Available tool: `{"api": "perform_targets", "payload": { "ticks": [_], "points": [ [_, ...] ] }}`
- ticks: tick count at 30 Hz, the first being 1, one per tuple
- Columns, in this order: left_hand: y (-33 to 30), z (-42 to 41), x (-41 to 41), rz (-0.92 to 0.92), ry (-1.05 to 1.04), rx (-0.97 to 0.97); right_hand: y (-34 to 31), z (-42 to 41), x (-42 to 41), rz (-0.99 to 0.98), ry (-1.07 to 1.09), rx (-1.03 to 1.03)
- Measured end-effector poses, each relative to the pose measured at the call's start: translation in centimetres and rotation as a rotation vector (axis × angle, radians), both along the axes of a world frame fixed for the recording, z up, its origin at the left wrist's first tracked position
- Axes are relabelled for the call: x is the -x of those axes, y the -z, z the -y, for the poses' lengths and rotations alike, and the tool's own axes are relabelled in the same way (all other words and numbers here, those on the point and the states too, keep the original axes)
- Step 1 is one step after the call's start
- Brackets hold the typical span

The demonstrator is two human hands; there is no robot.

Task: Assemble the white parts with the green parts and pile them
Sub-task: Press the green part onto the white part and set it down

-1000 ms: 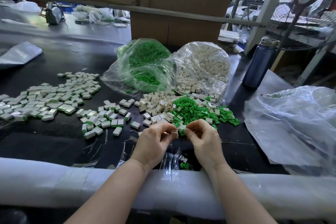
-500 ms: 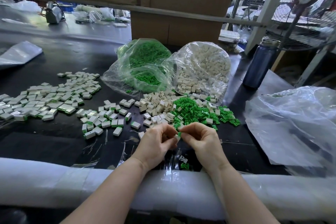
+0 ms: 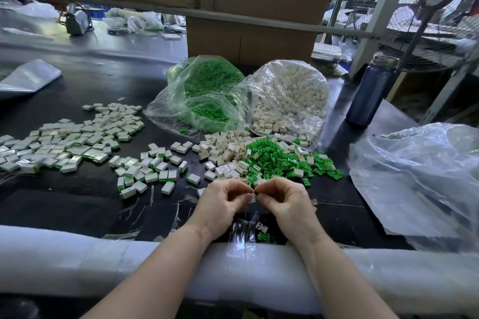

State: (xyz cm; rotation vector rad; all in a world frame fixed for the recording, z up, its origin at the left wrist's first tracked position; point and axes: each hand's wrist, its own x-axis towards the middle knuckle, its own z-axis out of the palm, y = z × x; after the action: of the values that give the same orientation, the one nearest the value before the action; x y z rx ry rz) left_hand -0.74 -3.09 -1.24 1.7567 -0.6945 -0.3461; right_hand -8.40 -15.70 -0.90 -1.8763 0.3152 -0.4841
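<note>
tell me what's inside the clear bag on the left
The left clear bag holds loose green parts. Those deeper in the heap are covered by the top ones and the crumpled plastic.

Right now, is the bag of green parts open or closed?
Open: the bag of green parts gapes toward the camera, green pieces showing inside its mouth.

Two bags [image 3: 207, 93] [image 3: 290, 96] at twelve o'clock; loose parts [image 3: 259, 158] before them; assembled pile [image 3: 64, 140] at ten; bottle [image 3: 368, 93] at two.

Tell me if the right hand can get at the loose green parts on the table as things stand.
Probably yes: the loose green parts lie uncovered just beyond the right hand, but it is pinching a piece against the left hand.
</note>
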Motion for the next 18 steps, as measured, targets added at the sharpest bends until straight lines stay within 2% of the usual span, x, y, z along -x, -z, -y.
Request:
{"api": "perform_targets", "payload": {
  "ticks": [11, 15, 18],
  "points": [
    [0.33, 0.04, 0.03, 0.034, 0.013, -0.043, -0.26, 0.25, 0.20, -0.062, -0.034, -0.022],
    [0.31, -0.09, 0.22, 0.132, 0.071, -0.111, -0.25, 0.25, 0.24, -0.096, -0.066, -0.015],
    [0.34, -0.06, 0.23, 0.140, 0.054, -0.105, -0.13, 0.29, 0.11, -0.087, -0.057, -0.019]
  ]
}}
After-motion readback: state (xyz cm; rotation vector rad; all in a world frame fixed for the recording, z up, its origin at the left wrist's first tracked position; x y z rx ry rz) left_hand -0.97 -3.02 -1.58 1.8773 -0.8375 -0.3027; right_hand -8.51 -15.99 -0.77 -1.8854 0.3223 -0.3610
